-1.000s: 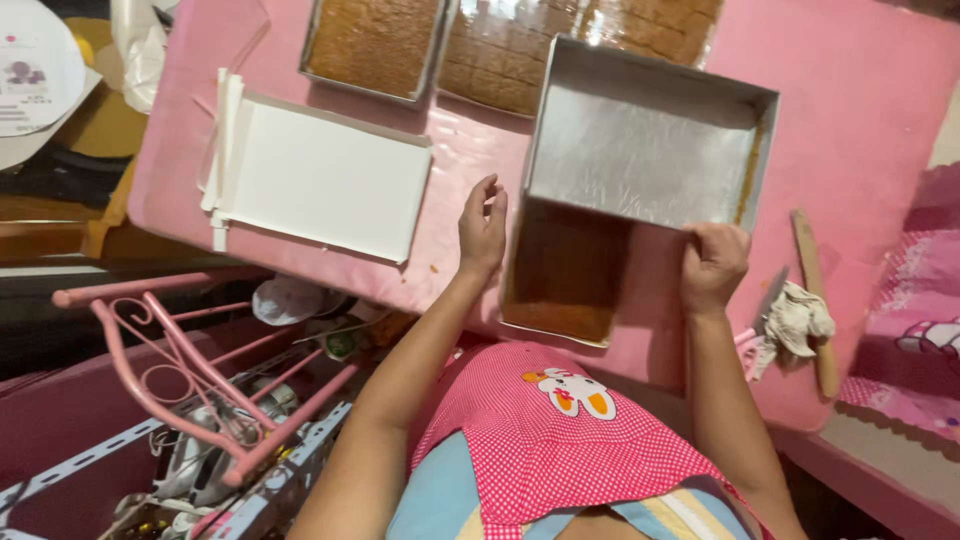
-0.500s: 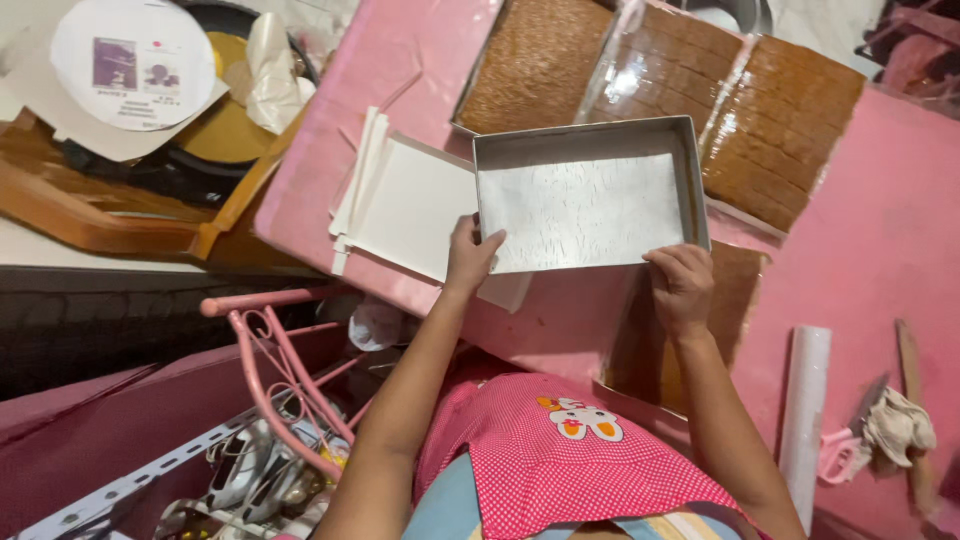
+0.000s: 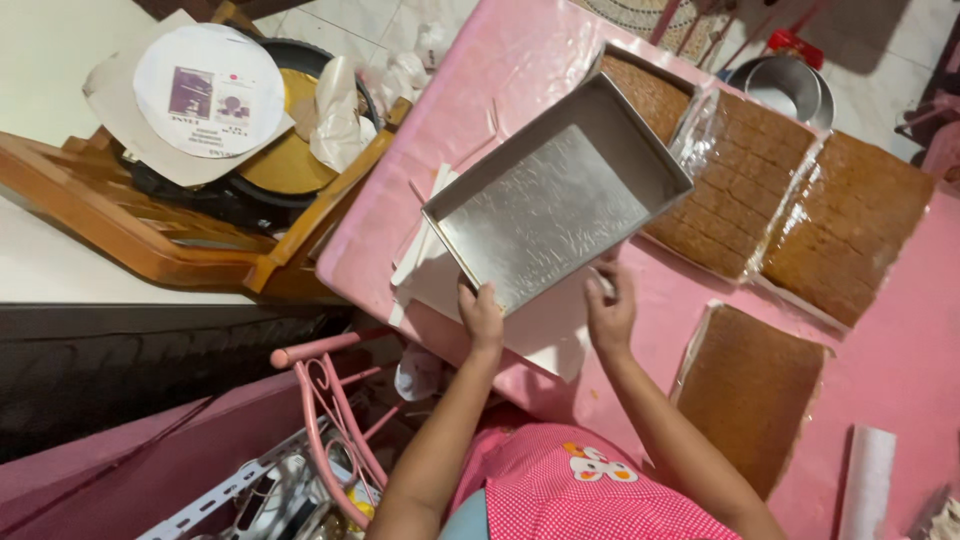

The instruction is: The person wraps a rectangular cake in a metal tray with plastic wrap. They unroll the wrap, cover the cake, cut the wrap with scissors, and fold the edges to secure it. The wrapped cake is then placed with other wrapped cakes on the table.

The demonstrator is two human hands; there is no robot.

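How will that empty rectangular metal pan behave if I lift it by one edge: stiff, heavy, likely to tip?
The metal pan looks like thin, rigid sheet metal, so it should hold its shape and feel fairly light. Both hands, left hand and right hand, grip its near rim; held by one edge it would probably swing down. Its shiny surface may be slippery.

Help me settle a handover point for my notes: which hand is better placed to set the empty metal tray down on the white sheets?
Probably the left. The left hand grips the tray at its near corner, right over the white sheets. The right hand is at the near edge further from them.
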